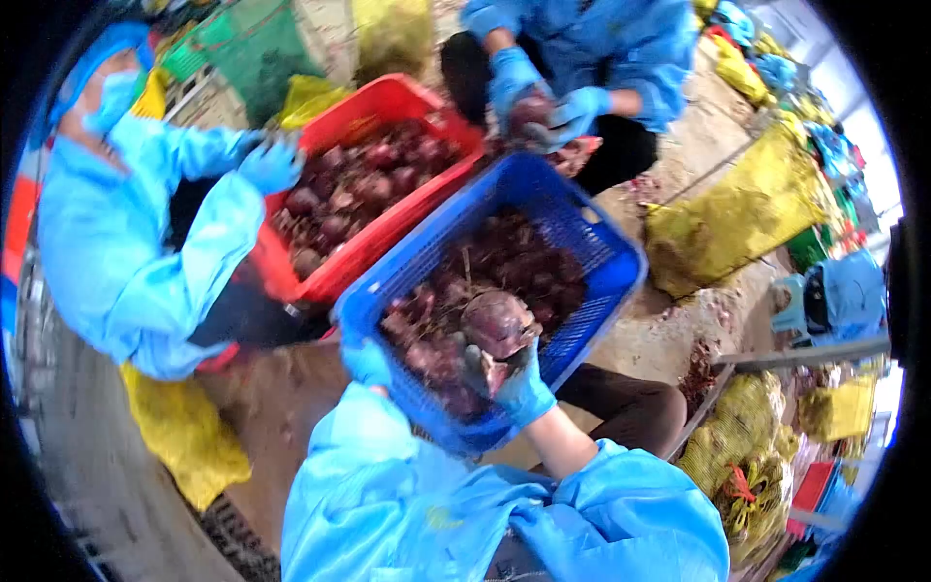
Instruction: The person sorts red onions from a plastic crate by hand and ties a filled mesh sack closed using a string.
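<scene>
Because the large red onion [498,322] sits with its rounded side up and its paler, ragged end towards the right hand [526,393], its bulk is best judged as something to cradle from beneath rather than pinch. It is above the red onions [427,354] heaped in the blue plastic crate [548,194], within the outline of the rim. The right hand's gloved fingers are closed around its lower right side, with loose skin showing between them and the bulb; blur hides exactly how each finger lies.

The left hand [367,363] is at the crate's near left edge; whether its fingers are curled or spread cannot be told.

The onion looks dense and fairly heavy for one hand, its flesh firm enough to bear a steady squeeze, though a drop or a hard knock could bruise it. The outer skin is probably dry, papery and brittle, so a hold on flaps alone would tear or slide; smooth gloves may add to that slip. A sound grip would be on the widest part, fingers spread below and thumb opposite, with the ragged end left free.

Just beyond stands a red crate [417,210], also filled with onions.
</scene>
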`<state>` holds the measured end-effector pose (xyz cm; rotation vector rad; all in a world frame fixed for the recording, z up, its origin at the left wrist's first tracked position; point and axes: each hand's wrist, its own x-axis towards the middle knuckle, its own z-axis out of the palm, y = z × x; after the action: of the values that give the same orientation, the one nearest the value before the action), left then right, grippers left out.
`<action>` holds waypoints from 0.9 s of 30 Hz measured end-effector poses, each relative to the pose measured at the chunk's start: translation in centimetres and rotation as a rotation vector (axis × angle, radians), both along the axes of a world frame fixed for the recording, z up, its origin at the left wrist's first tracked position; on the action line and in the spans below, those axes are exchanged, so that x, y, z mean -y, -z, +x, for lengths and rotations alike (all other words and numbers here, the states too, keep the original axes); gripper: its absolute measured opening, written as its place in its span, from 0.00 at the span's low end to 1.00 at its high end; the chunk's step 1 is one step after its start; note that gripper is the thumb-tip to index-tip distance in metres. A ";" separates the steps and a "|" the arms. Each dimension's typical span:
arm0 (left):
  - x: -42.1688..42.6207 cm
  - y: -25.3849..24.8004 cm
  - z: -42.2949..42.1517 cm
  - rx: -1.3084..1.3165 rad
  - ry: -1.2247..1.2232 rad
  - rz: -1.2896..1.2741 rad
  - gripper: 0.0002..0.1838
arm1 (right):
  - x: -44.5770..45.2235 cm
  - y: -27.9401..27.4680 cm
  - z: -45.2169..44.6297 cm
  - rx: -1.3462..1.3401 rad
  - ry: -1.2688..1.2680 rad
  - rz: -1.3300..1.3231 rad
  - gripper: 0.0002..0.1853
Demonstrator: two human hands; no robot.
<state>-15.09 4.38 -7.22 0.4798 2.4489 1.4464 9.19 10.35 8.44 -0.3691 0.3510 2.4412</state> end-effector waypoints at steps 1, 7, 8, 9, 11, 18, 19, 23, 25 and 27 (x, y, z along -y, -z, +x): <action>0.1 -0.3 -0.2 -0.012 0.020 -0.009 0.19 | -0.2 -0.6 0.4 0.063 0.053 0.076 0.47; 0.6 1.7 -1.9 -0.030 0.107 -0.029 0.18 | -6.1 -5.4 11.5 0.324 0.341 0.539 0.42; 0.6 0.6 -1.4 -0.051 0.071 -0.078 0.17 | -7.6 -9.4 11.5 0.704 0.732 0.500 0.40; 0.5 -0.5 -0.8 -0.071 0.035 -0.126 0.16 | -9.2 -9.8 15.4 0.600 0.670 0.630 0.37; -0.4 -0.4 -0.8 -0.079 0.033 -0.145 0.16 | -13.2 -15.8 19.5 0.751 0.965 0.683 0.28; -1.6 -0.3 -0.6 -0.068 0.012 -0.123 0.15 | -27.4 -29.0 35.5 0.839 1.084 0.550 0.20; -1.7 -0.4 -0.7 -0.069 0.017 -0.118 0.15 | -26.9 -28.9 34.6 0.819 1.101 0.600 0.19; -1.4 0.2 -1.8 -0.067 0.044 -0.095 0.15 | -23.5 -20.6 29.4 1.043 0.644 0.899 0.22; -0.2 -0.3 -1.5 -0.052 0.043 -0.135 0.15 | -19.7 -15.7 24.3 1.066 0.255 0.892 0.24; 1.6 -1.0 -1.1 -0.022 0.008 -0.157 0.15 | -18.5 -7.0 21.8 1.023 -0.221 0.948 0.25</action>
<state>-16.17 2.81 -6.20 0.4739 2.5490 1.2396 31.02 28.81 15.40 -1.1255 -1.2561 1.9667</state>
